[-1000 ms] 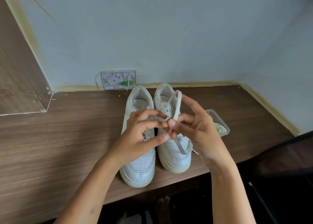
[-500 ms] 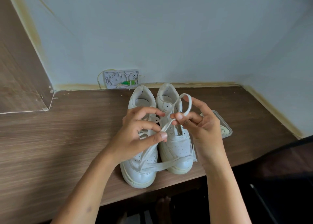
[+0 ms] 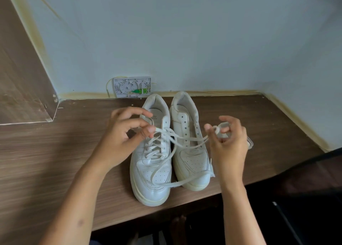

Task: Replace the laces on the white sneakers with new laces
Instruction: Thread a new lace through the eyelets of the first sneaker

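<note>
Two white sneakers stand side by side on the wooden desk, toes toward me. The left sneaker (image 3: 150,172) is laced; the right sneaker (image 3: 191,152) shows bare eyelets. A loose white lace (image 3: 187,140) stretches between my hands above the shoes, and its slack loops down over both toes. My left hand (image 3: 120,139) pinches one part of the lace with thumb and fingers. My right hand (image 3: 228,148) holds the other part wound over its fingers.
A clear plastic container (image 3: 249,144) sits on the desk behind my right hand, mostly hidden. A white wall box (image 3: 132,86) with a green part is mounted behind the shoes. The desk edge (image 3: 185,206) runs just under the toes; a wooden side panel (image 3: 20,89) stands left.
My hands have moved apart, left going left and right going right, pulling the lace out taut between them. The loop that was held above the right sneaker is gone.
</note>
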Demonstrator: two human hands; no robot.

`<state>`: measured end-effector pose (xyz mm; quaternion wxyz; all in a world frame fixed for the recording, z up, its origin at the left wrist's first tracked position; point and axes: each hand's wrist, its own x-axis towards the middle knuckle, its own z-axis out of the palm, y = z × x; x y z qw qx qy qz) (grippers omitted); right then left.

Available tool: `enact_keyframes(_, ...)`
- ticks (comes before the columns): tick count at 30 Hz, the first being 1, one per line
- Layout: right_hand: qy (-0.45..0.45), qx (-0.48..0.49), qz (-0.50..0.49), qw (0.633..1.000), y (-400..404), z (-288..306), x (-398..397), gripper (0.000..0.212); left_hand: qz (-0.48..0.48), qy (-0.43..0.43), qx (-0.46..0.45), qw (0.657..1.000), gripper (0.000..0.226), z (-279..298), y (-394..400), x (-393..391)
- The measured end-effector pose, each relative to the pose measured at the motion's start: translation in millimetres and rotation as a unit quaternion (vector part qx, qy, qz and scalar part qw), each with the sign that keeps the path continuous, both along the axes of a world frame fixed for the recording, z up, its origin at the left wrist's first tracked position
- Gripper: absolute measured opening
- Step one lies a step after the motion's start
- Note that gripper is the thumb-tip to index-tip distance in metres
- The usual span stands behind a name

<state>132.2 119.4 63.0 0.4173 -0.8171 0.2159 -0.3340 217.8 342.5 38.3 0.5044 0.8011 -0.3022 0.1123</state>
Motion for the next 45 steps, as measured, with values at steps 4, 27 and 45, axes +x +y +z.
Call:
enact_keyframes(4, 0.009, -0.104, 0.166, 0.981, 23.6, -2.8, 7.1, 0.026, 0.054, -0.106, 0.06, 0.991, 0.031, -11.6, -9.2, 1.2)
enact_keyframes(27, -0.069, -0.245, 0.213, 0.943, 52.7, -26.5, 22.6, 0.03, 0.077, -0.197, 0.064, 0.975, 0.04, -12.7, -7.2, 3.2)
enact_keyframes(45, -0.029, -0.235, 0.162, 0.958, 57.1, -38.0, 33.9, 0.012, 0.101, -0.069, 0.212, 0.969, 0.048, -24.8, 9.3, 15.4)
